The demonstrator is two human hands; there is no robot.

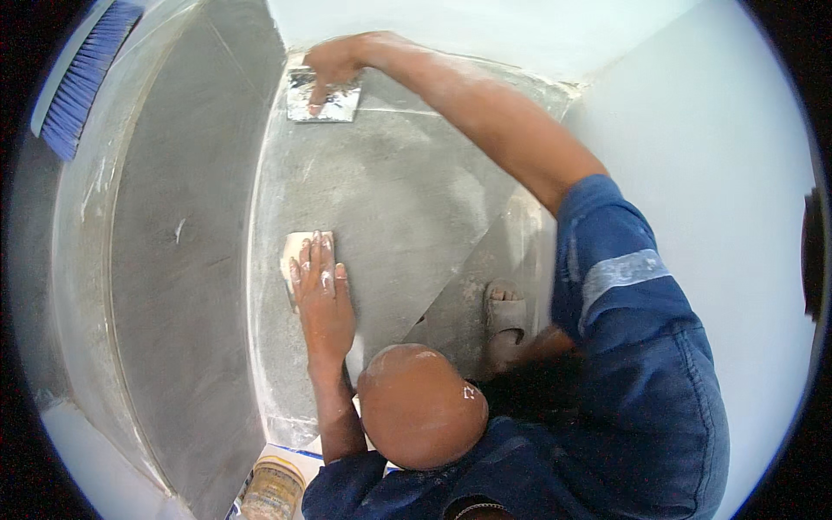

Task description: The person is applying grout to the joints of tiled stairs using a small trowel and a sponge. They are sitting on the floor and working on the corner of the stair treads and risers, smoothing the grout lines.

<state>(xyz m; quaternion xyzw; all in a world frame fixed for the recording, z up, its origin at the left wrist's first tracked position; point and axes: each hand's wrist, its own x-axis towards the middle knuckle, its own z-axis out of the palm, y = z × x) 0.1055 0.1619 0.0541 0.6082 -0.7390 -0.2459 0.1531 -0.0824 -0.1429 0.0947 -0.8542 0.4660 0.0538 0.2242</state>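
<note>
Neither my left hand nor my right hand is in view. Below me a co-worker (633, 364) in a navy short-sleeved shirt with a pale band bends over grey flooring (399, 182), bare head toward me. The co-worker's right hand (338, 56) grips a shiny flat metal trowel (340, 106) at the far edge, along the foot of the white wall. The co-worker's left hand (321, 303) rests with fingers extended on a pale flat block or pad (295, 251) on the grey surface. A sandalled foot (504, 312) shows under the raised arm.
A blue-bristled brush head (82, 87) is at the upper left, beside long grey panels (182, 243) edged by pale strips. A stained bucket (270, 490) stands at the bottom left. A pale wall (711, 173) rises on the right, a white one (477, 30) at the back.
</note>
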